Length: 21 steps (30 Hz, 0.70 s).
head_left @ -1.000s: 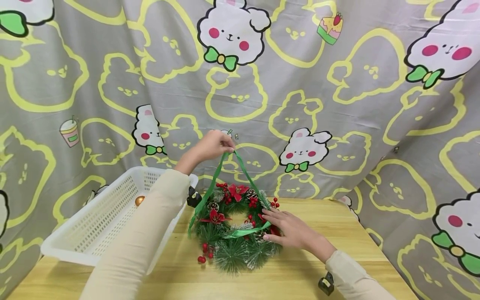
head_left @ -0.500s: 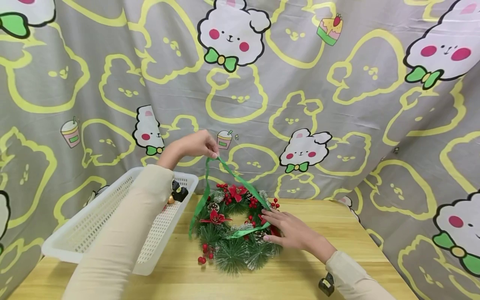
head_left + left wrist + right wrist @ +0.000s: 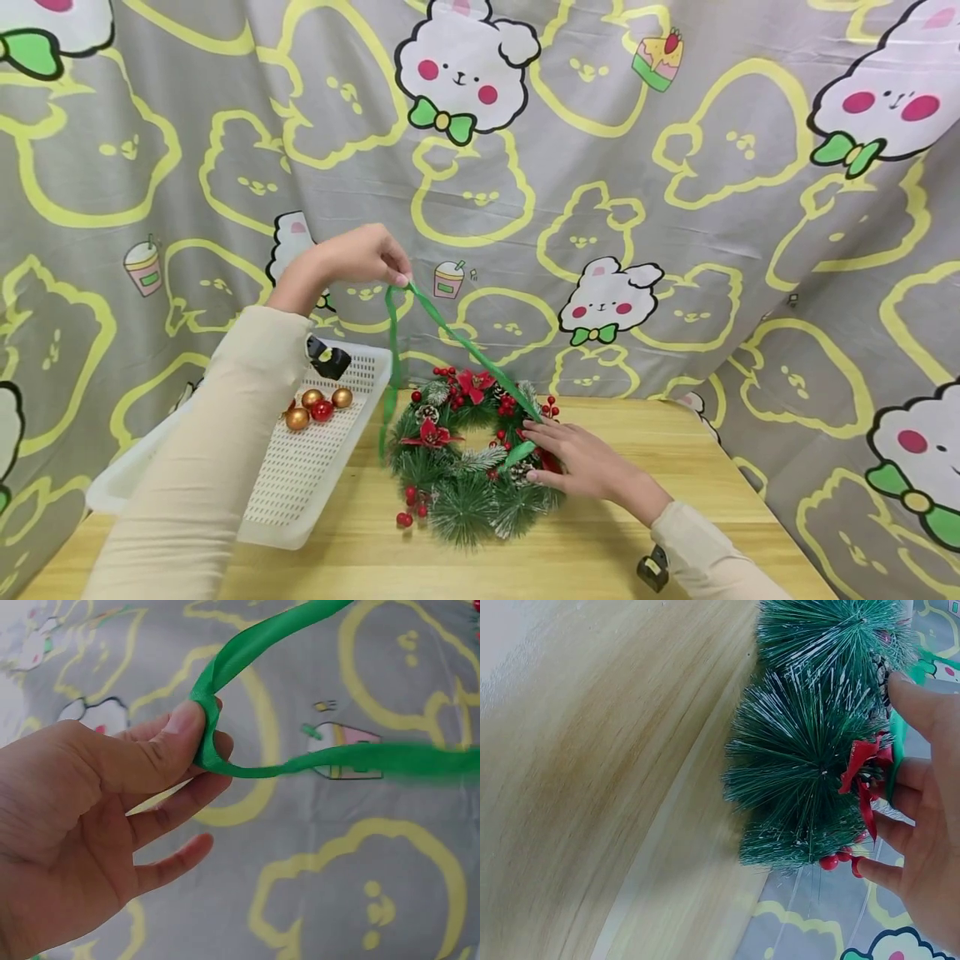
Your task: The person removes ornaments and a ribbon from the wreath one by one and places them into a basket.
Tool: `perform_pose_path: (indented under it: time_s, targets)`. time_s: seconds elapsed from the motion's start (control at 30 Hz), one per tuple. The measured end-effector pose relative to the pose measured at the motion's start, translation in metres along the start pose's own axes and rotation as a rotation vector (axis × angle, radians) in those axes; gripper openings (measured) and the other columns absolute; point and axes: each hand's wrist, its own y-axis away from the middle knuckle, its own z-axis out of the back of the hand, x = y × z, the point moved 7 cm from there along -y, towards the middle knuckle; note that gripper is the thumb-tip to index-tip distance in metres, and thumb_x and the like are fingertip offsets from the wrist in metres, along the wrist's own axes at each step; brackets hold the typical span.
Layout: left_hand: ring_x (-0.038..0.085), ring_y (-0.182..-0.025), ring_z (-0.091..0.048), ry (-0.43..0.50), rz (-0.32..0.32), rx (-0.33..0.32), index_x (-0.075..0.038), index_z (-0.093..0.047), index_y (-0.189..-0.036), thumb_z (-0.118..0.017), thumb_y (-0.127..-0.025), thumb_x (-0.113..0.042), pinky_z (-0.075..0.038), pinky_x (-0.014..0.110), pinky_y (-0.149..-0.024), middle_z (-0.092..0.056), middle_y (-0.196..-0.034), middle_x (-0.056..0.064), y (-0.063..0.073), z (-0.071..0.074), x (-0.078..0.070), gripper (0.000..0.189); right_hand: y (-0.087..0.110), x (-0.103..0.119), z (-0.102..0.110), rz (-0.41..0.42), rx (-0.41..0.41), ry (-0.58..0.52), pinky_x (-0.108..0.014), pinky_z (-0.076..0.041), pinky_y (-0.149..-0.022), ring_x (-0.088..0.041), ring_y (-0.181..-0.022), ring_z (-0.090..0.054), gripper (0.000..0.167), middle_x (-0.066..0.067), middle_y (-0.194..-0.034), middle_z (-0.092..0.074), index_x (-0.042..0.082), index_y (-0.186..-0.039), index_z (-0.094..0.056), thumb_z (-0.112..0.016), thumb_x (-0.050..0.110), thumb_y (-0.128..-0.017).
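High over the back of the table, my left hand (image 3: 362,254) pinches a green ribbon (image 3: 459,338) between thumb and fingers. In the left wrist view the ribbon (image 3: 208,727) bends round the thumb tip, one length going up right and another running right. A Christmas wreath (image 3: 461,510) of frosted green needles lies flat on the table, with red flowers, berries and pine cones. My right hand (image 3: 585,463) rests on its right side, fingers straight, over the ribbon. In the right wrist view a red bow (image 3: 862,769) shows near those fingers.
A white perforated plastic basket (image 3: 277,504) stands left of the wreath, partly behind my left sleeve. Inside it are several gold balls (image 3: 297,418) and a red ball (image 3: 322,410). A patterned grey curtain (image 3: 480,200) hangs behind the wooden table (image 3: 637,525).
My left hand has moved left and slightly up, drawing the ribbon with it; the loose piece across the wreath has shortened. The right hand and wreath stay still. More balls show in the basket.
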Motion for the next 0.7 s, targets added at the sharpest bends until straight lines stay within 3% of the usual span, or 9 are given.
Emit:
perform_pose_path:
  time_s: [0.17,0.4,0.57,0.7]
  targets:
    - [0.025,-0.090,-0.069,-0.001,0.015,-0.112,-0.002,-0.079,-0.101,-0.069,-0.097,-0.009,-0.052,0.045,-0.088,-0.078,-0.096,0.015,0.010,0.026,-0.001,0.014,0.001,0.000,-0.001,-0.004,0.005,0.006,-0.056,-0.037,-0.115,-0.036,-0.147,-0.041,0.070,-0.011,-0.158,-0.046,0.009,-0.151,-0.050,-0.051,0.058,-0.101]
    - [0.023,-0.091,-0.067,-0.007,0.040,-0.218,-0.002,-0.079,-0.102,-0.068,-0.098,-0.012,-0.049,0.031,-0.077,-0.078,-0.099,0.013,0.022,0.052,-0.002,0.015,0.000,-0.001,-0.002,-0.009,0.012,0.007,-0.056,-0.037,-0.116,-0.036,-0.148,-0.041,0.071,-0.011,-0.158,-0.046,0.007,-0.151,-0.050,-0.051,0.058,-0.101]
    - [0.014,-0.085,-0.062,0.002,0.056,-0.338,-0.002,-0.079,-0.104,-0.069,-0.098,-0.016,-0.045,0.026,-0.073,-0.077,-0.103,0.014,0.034,0.073,0.003,0.018,0.000,-0.001,-0.002,-0.025,0.022,-0.011,-0.057,-0.036,-0.116,-0.037,-0.148,-0.040,0.069,-0.011,-0.156,-0.049,0.009,-0.151,-0.050,-0.052,0.057,-0.101]
    - [0.004,-0.073,-0.059,0.026,0.081,-0.440,-0.001,-0.078,-0.105,-0.070,-0.097,-0.017,-0.045,0.022,-0.066,-0.077,-0.094,0.006,0.046,0.090,0.013,0.020,0.001,-0.002,-0.003,-0.033,0.033,-0.025,-0.058,-0.035,-0.116,-0.039,-0.148,-0.039,0.068,-0.011,-0.155,-0.051,0.012,-0.151,-0.050,-0.052,0.057,-0.101]
